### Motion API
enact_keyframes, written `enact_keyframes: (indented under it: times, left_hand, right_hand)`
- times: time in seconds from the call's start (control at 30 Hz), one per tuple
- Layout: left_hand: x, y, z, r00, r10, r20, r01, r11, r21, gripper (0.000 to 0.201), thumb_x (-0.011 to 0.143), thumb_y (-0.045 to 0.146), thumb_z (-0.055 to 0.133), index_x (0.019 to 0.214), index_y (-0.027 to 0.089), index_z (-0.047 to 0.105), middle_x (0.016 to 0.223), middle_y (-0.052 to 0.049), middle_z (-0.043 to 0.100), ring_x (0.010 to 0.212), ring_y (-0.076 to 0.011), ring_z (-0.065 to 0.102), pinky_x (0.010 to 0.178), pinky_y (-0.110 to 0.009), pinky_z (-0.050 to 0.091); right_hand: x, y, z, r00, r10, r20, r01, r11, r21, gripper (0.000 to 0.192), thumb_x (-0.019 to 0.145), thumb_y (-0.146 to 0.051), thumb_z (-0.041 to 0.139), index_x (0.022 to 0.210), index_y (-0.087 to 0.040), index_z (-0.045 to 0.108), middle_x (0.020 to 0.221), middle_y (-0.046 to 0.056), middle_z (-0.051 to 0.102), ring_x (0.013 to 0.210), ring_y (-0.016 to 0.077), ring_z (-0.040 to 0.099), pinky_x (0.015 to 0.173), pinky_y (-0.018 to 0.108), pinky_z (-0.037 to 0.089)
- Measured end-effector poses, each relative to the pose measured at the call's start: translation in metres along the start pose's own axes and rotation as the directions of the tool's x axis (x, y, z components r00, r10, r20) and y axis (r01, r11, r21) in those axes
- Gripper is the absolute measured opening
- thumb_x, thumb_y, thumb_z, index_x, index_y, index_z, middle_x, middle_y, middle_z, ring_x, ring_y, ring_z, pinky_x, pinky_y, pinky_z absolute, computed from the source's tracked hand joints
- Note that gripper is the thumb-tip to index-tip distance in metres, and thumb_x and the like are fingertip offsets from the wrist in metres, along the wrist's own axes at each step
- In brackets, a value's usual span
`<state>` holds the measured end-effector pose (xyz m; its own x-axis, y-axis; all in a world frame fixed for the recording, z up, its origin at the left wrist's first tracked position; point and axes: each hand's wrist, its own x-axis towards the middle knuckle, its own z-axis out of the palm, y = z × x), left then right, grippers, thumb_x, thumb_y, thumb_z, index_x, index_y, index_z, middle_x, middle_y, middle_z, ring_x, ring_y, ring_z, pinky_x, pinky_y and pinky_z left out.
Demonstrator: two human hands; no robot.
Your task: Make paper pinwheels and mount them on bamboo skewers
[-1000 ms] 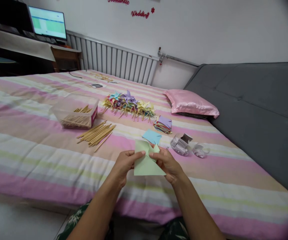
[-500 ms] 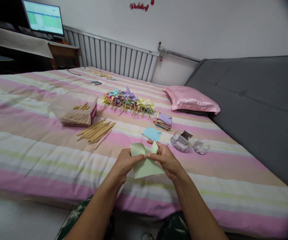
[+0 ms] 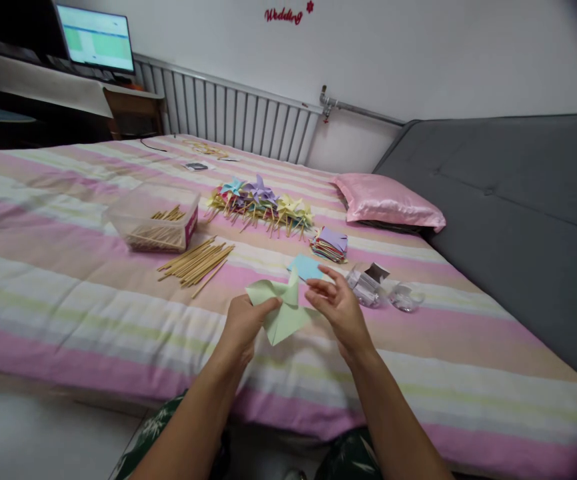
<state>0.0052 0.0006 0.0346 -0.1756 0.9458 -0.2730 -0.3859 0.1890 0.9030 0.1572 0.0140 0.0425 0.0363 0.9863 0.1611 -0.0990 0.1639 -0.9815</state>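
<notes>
Spanning most of the view: bed (image 3: 68,267) under a soft quilted cover striped pink, pale green, cream and tan. Beside it on the right, grey padded sofa (image 3: 518,200), matte fabric with button tufts. Behind, white ribbed radiator (image 3: 228,123) along the wall, lit monitor (image 3: 95,43) on a desk at far left. Glossy pink satin pillow (image 3: 388,203) at the bed's far right edge. Clear plastic box (image 3: 155,220), rectangular, pink label on one end, thin wooden sticks inside. Just beside it, loose bundle of pale wooden sticks (image 3: 195,261), fanned on the cover. Farther back, heap of finished paper pinwheels (image 3: 261,203), blue, purple and yellow, on sticks. Small stack of square coloured papers (image 3: 329,243), purple on top. Crumpled clear plastic packaging (image 3: 375,288) near the right hand. Light blue paper square (image 3: 305,267) lying flat, just beyond the fingers.

Held above the bed's near edge: pale green paper (image 3: 281,308), smooth, cut and curled into pinwheel-like flaps with pointed tips. Left hand (image 3: 245,320) pinching its centre between thumb and fingers. Right hand (image 3: 335,308) beside it, fingers spread and loose, at most brushing the paper's right flap.
</notes>
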Motion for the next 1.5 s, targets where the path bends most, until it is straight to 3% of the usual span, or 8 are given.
enact_keyframes:
  times: [0.07,0.13,0.23,0.33,0.57,0.8,1.27,1.5]
  left_hand:
    - [0.001,0.004,-0.002,0.998,-0.022,-0.062,0.016,0.996,-0.083,0.024,0.050,0.017,0.074,0.072,0.009,0.068,0.063,-0.005,0.068,0.053,-0.0152,0.059,0.050,-0.023,0.043]
    - [0.002,0.007,-0.004,0.995,-0.053,-0.087,0.038,0.986,-0.163,0.025,0.050,0.016,0.073,0.074,0.010,0.068,0.062,-0.003,0.068,0.053,-0.0144,0.059,0.050,-0.023,0.043]
    - [0.001,0.010,-0.007,0.996,-0.074,-0.049,0.059,0.963,-0.263,0.024,0.051,0.014,0.072,0.073,0.010,0.067,0.062,-0.002,0.067,0.053,-0.0130,0.058,0.051,-0.022,0.043]
    - [0.000,0.010,-0.008,0.995,-0.101,0.011,0.099,0.947,-0.306,0.019,0.052,0.015,0.072,0.070,0.010,0.065,0.062,-0.003,0.066,0.053,-0.0130,0.058,0.052,-0.023,0.043]
    - [0.000,0.006,-0.007,0.989,-0.086,0.119,0.116,0.954,-0.275,0.021,0.056,0.018,0.071,0.075,0.011,0.065,0.065,-0.002,0.066,0.056,-0.0130,0.058,0.055,-0.023,0.043]
    - [-0.002,-0.002,-0.001,0.996,0.013,0.092,0.012,0.964,-0.266,0.018,0.058,0.021,0.072,0.073,0.012,0.065,0.063,0.000,0.065,0.057,-0.0119,0.058,0.057,-0.022,0.042]
    - [-0.007,-0.002,0.009,0.987,0.137,0.080,-0.117,0.970,-0.215,0.014,0.057,0.019,0.074,0.069,0.013,0.069,0.062,0.000,0.066,0.055,-0.0113,0.058,0.052,-0.020,0.043]
    - [-0.005,-0.007,0.008,0.972,0.224,0.067,-0.216,0.970,-0.108,0.013,0.061,0.021,0.073,0.071,0.012,0.071,0.061,-0.001,0.065,0.058,-0.0116,0.056,0.056,-0.020,0.043]
  right_hand:
    - [-0.003,-0.006,-0.002,0.983,-0.169,-0.077,0.161,0.981,-0.105,0.037,0.068,-0.025,0.069,0.103,-0.021,0.059,0.078,0.000,0.062,0.073,0.0130,0.058,0.070,0.027,0.046]
    - [-0.009,-0.013,-0.004,0.975,-0.221,0.031,0.223,0.959,-0.176,0.017,0.072,-0.024,0.065,0.089,-0.021,0.065,0.065,-0.002,0.060,0.061,0.0117,0.056,0.060,0.025,0.045]
    - [-0.018,-0.016,-0.001,0.910,-0.061,0.410,0.178,0.951,-0.252,0.018,0.075,-0.023,0.061,0.092,-0.022,0.068,0.063,0.000,0.066,0.055,0.0144,0.060,0.053,0.026,0.046]
    - [-0.021,-0.010,0.006,0.869,-0.019,0.495,0.194,0.932,-0.305,0.025,0.076,-0.021,0.060,0.099,-0.024,0.068,0.078,0.003,0.072,0.070,0.0189,0.066,0.063,0.031,0.050]
    - [-0.014,0.007,0.016,0.933,-0.048,0.357,0.138,0.963,-0.233,0.012,0.071,-0.029,0.067,0.080,-0.022,0.072,0.077,0.003,0.072,0.070,0.0191,0.065,0.065,0.031,0.051]
    - [-0.014,0.004,0.023,0.982,-0.080,0.173,0.121,0.964,-0.236,0.017,0.072,-0.036,0.065,0.068,-0.019,0.069,0.063,0.001,0.067,0.056,0.0144,0.059,0.055,0.026,0.048]
    - [-0.014,0.008,0.023,1.000,-0.031,0.006,0.031,0.968,-0.250,0.020,0.070,-0.035,0.067,0.067,-0.016,0.061,0.059,0.003,0.066,0.053,0.0138,0.059,0.049,0.023,0.044]
    - [-0.013,0.009,0.021,0.999,-0.032,0.012,0.034,0.966,-0.257,0.022,0.069,-0.036,0.067,0.063,-0.015,0.062,0.059,0.002,0.064,0.052,0.0121,0.055,0.049,0.023,0.042]
